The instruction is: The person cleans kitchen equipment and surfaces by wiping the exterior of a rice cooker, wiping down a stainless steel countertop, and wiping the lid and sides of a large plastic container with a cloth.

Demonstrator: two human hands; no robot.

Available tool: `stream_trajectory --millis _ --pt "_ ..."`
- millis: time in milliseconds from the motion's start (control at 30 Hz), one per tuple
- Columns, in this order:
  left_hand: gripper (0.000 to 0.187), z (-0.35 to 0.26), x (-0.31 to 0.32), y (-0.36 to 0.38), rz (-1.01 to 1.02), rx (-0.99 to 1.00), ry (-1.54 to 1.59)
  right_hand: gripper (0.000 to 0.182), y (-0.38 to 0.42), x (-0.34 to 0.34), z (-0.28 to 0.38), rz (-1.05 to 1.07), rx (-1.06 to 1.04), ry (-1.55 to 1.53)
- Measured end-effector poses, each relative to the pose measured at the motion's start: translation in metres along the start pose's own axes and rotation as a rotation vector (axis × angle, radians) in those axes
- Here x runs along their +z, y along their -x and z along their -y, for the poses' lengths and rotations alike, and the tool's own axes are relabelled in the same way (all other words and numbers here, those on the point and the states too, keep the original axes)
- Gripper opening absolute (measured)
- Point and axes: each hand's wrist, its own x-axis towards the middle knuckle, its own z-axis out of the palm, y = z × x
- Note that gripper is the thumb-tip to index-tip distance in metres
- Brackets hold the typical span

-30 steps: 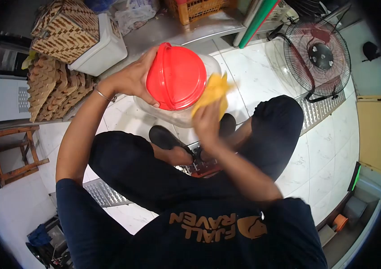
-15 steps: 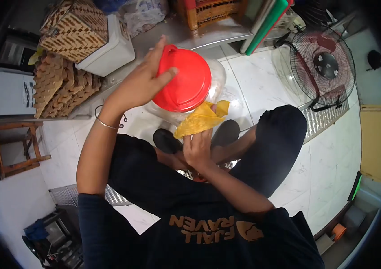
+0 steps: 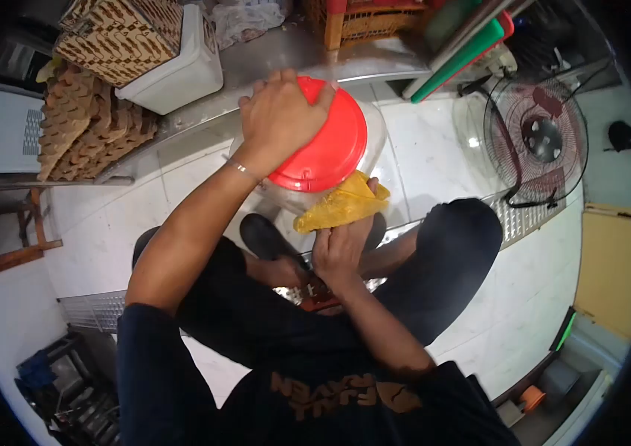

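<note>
A large clear plastic jar [image 3: 376, 134] with a round red lid [image 3: 338, 145] stands on the floor in front of my feet. My left hand [image 3: 282, 115] lies over the left part of the lid, its fingers curled over the far edge and its thumb across the top. Below the lid's near edge, my right hand [image 3: 339, 249] holds a bunched yellow cloth [image 3: 341, 206] against the side of the jar. Part of the right fingers is hidden behind the cloth.
Egg trays [image 3: 89, 123] are stacked at the left, beside a white box [image 3: 182, 74] with a patterned box on top. A standing fan [image 3: 538, 134] is at the right. A steel ledge [image 3: 315, 63] runs behind the jar, and a wooden stool [image 3: 11, 230] stands far left.
My left hand has moved right and further over the lid, and its fingers now curl around the far edge. The right hand and yellow cloth have shifted slightly right and down.
</note>
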Motion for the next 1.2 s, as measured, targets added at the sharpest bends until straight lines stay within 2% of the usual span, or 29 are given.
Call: stream_trajectory --millis 33,100,133,167,267,300,333,367,467,500,533,567,667,700,733,800,833,933,967,1033,1067,1133,1200 --pt "0.075 -0.001 0.004 -0.003 -0.008 -0.012 0.021 0.054 -0.013 -0.007 -0.009 0.011 -0.019 0.013" --pt "0.068 0.006 0.014 -0.001 -0.074 0.123 0.013 0.052 -0.039 -0.021 -0.033 0.080 -0.018 -0.016" --pt "0.064 0.013 0.014 0.000 -0.108 0.191 -0.005 0.051 -0.056 -0.018 -0.046 0.043 0.013 -0.124" --pt "0.064 0.019 0.012 0.001 -0.107 0.175 -0.019 0.049 -0.075 -0.014 -0.061 0.007 0.045 -0.238" --pt "0.061 0.021 0.007 -0.001 -0.116 0.297 0.007 0.048 -0.133 -0.016 -0.100 0.064 -0.212 -0.190" --pt "0.061 0.021 0.005 -0.001 -0.123 0.291 0.001 0.045 -0.156 -0.017 -0.106 0.218 -0.211 -0.265" --pt "0.060 0.022 0.004 0.000 -0.077 0.373 -0.001 0.043 -0.171 -0.017 -0.104 0.373 -0.207 -0.338" --pt "0.059 0.021 0.003 0.001 -0.028 0.458 -0.003 0.043 -0.180 -0.021 -0.095 0.371 -0.210 -0.345" --pt "0.055 0.022 0.006 0.011 0.053 0.655 0.042 0.040 -0.193 -0.038 -0.066 0.860 0.462 -0.643" --pt "0.051 0.026 0.006 0.015 0.078 0.757 0.088 0.040 -0.183 -0.035 -0.066 0.857 0.466 -0.647" --pt "0.048 0.030 0.006 0.018 0.107 0.859 0.134 0.040 -0.161 -0.031 -0.068 0.746 0.423 -0.698" --pt "0.048 0.032 0.003 0.020 0.116 0.862 0.131 0.041 -0.134 -0.025 -0.070 0.632 0.379 -0.747" --pt "0.046 0.032 -0.011 0.020 0.340 1.041 0.030 0.044 -0.036 -0.012 -0.051 0.248 0.310 -0.599" --pt "0.046 0.033 -0.010 0.023 0.345 1.053 0.025 0.045 0.004 -0.006 -0.037 0.174 0.330 -0.543" --pt "0.048 0.034 -0.008 0.031 0.127 0.839 -0.101 0.046 0.033 0.000 -0.022 0.101 0.351 -0.485" --pt "0.052 0.032 -0.001 0.046 -0.313 0.393 -0.330 0.048 0.024 -0.012 0.013 0.063 0.126 -0.235" --pt "0.052 0.029 0.001 0.056 -0.312 0.414 -0.329 0.048 0.020 -0.012 0.010 0.046 0.135 -0.232" --pt "0.053 0.028 -0.001 0.076 -0.158 0.156 -0.167 0.046 -0.007 -0.008 -0.002 0.110 0.110 -0.398" --pt "0.053 0.030 -0.003 0.073 -0.160 0.153 -0.169 0.046 -0.021 -0.007 -0.011 0.112 0.108 -0.401" --pt "0.053 0.031 -0.006 0.072 -0.117 0.281 -0.155 0.040 -0.062 -0.005 -0.037 0.305 0.018 -0.450" --pt "0.053 0.031 -0.008 0.072 -0.100 0.349 -0.147 0.034 -0.082 0.000 -0.044 0.352 -0.031 -0.359" --pt "0.056 0.027 -0.010 0.070 -0.065 0.348 -0.144 0.030 -0.127 0.014 -0.052 0.375 -0.083 -0.263" --pt "0.063 0.025 -0.013 0.071 0.028 0.338 -0.144 0.026 -0.158 0.028 -0.050 0.565 -0.136 -0.105"
